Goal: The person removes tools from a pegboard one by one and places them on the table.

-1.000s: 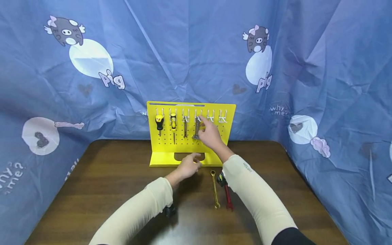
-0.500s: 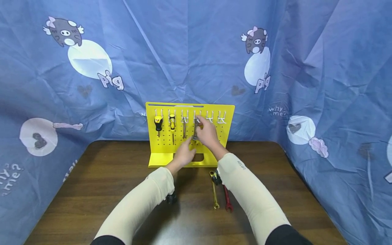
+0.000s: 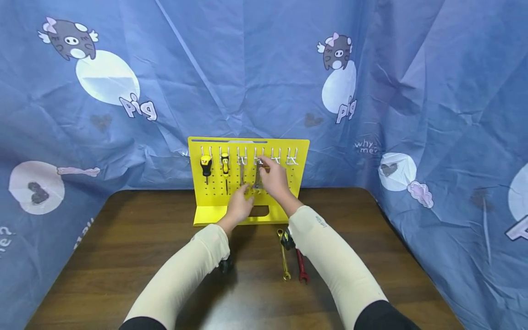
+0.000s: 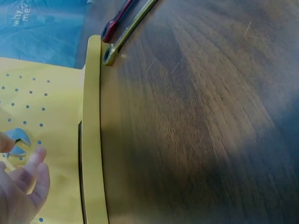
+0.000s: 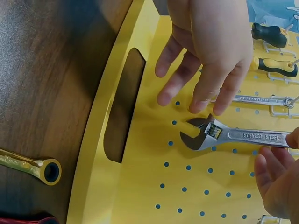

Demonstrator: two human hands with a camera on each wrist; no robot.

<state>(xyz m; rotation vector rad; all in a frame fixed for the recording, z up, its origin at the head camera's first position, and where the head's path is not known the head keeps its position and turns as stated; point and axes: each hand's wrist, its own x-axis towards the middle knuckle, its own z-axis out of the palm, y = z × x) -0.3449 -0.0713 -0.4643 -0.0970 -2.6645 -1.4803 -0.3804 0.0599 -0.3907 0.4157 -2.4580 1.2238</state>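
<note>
Adjustable wrench (image 5: 254, 136) head-down against yellow pegboard (image 3: 210, 214), upper handle end pinched in the fingers of the right hand (image 3: 275, 178). Left hand (image 3: 239, 205) low on board, fingers loosely spread, fingertips just beside the wrench's head.

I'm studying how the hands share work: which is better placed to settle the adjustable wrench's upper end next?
The right hand, I'd judge: it holds the adjustable wrench by its handle end, while the left hand is lower, near the wrench's head.
</note>
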